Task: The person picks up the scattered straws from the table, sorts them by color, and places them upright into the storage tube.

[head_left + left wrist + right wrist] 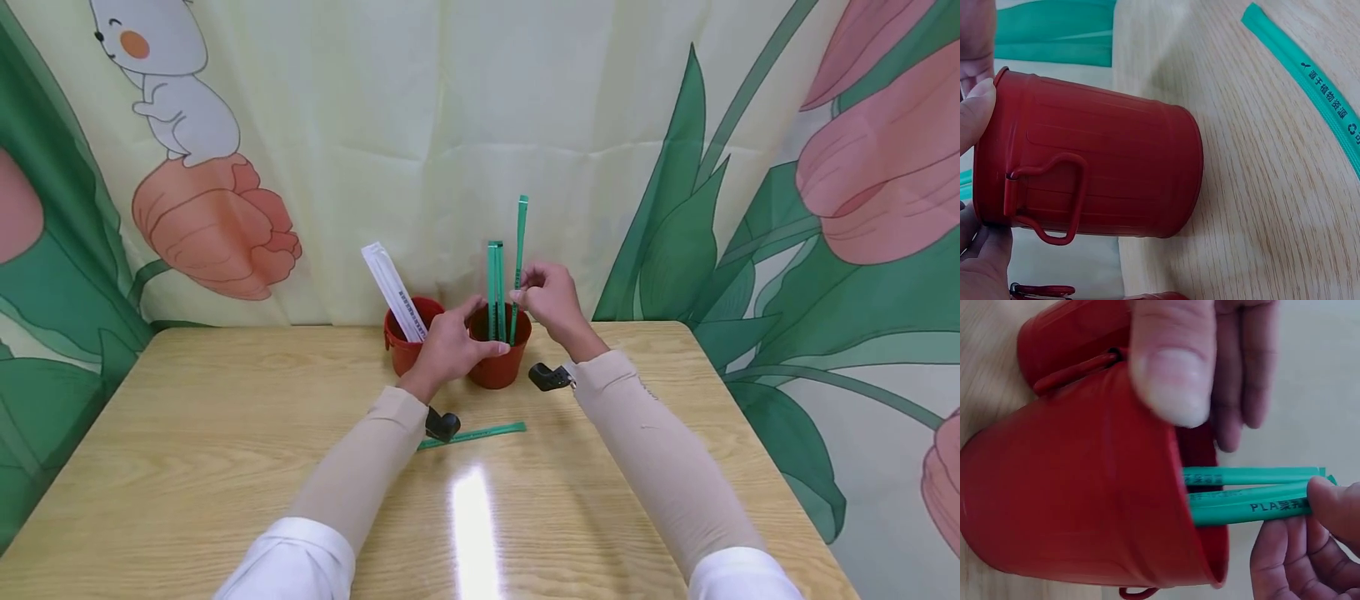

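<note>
My right hand pinches a green-wrapped straw between thumb and fingers. Its lower end is inside the right-hand red bucket, and it rises above several other green-wrapped straws standing there. My left hand holds that bucket by its rim, the thumb on the near side. In the left wrist view the bucket shows a wire handle on its side. Printed letters show on the pinched straw in the right wrist view.
A second red bucket stands close on the left, with white-wrapped sticks leaning in it. Another green-wrapped straw lies on the wooden table, partly behind the left wrist camera. A printed curtain hangs behind.
</note>
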The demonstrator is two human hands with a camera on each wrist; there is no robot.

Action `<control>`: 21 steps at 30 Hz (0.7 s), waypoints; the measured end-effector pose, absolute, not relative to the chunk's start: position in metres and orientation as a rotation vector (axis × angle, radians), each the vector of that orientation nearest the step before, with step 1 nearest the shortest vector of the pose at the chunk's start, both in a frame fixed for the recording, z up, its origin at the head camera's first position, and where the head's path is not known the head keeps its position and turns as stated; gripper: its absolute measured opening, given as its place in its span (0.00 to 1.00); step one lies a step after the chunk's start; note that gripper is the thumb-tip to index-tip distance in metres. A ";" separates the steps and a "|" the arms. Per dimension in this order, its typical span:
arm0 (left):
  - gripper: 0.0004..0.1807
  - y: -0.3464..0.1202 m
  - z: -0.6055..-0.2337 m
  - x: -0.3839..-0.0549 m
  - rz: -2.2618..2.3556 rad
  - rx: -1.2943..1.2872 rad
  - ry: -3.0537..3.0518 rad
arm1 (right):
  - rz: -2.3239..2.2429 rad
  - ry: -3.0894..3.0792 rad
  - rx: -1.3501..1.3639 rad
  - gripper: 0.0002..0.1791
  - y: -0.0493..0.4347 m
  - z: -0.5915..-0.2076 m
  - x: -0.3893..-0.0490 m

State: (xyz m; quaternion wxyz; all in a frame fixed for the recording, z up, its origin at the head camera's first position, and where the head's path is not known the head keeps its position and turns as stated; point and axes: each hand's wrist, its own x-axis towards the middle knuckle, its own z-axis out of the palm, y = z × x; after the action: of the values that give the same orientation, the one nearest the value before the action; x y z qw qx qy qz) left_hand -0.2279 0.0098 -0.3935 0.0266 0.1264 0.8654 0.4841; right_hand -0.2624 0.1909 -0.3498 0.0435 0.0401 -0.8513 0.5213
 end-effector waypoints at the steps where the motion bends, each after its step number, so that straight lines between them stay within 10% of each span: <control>1: 0.48 0.010 -0.393 -0.228 1.493 0.392 2.677 | 1.582 -2.609 0.122 0.04 0.191 -0.351 -0.262; 21: 0.47 0.009 -0.391 -0.229 1.474 0.391 2.676 | 1.381 -2.648 0.092 0.05 0.190 -0.354 -0.252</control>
State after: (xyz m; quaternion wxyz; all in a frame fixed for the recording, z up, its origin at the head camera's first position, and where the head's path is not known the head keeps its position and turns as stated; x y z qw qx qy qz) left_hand -0.2289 0.0093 -0.3910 0.0309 0.1268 0.8684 0.4783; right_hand -0.2519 0.1897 -0.3539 0.0765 0.0309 -0.8836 0.4609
